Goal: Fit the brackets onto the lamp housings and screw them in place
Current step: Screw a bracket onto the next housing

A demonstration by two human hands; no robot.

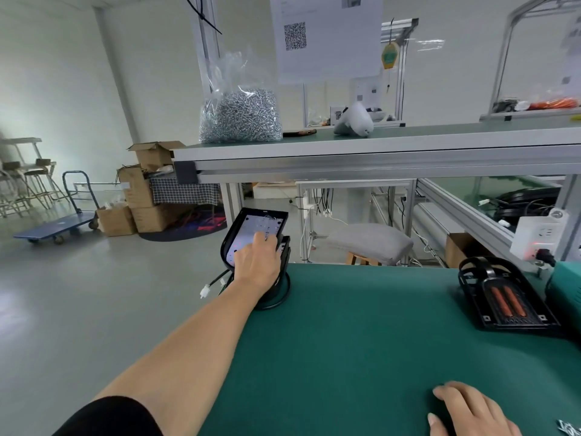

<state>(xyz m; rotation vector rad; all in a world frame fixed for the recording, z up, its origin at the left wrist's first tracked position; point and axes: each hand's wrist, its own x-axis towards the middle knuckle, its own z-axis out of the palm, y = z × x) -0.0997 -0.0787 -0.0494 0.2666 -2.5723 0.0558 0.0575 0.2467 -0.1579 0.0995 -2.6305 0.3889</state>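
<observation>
Left hand point(257, 262): fingers holding the lamp housing point(251, 237) at the worktop point(345, 341) edge; lift it squarely
Right hand point(468, 410): fingers flat, empty

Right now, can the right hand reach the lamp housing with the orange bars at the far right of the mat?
Probably yes. The right hand lies flat on the green mat, and only bare mat shows between it and that lamp housing.

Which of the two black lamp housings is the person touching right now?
The housing at the mat's far left corner, tilted up under the left hand. The other housing lies flat at the right, untouched.
</observation>
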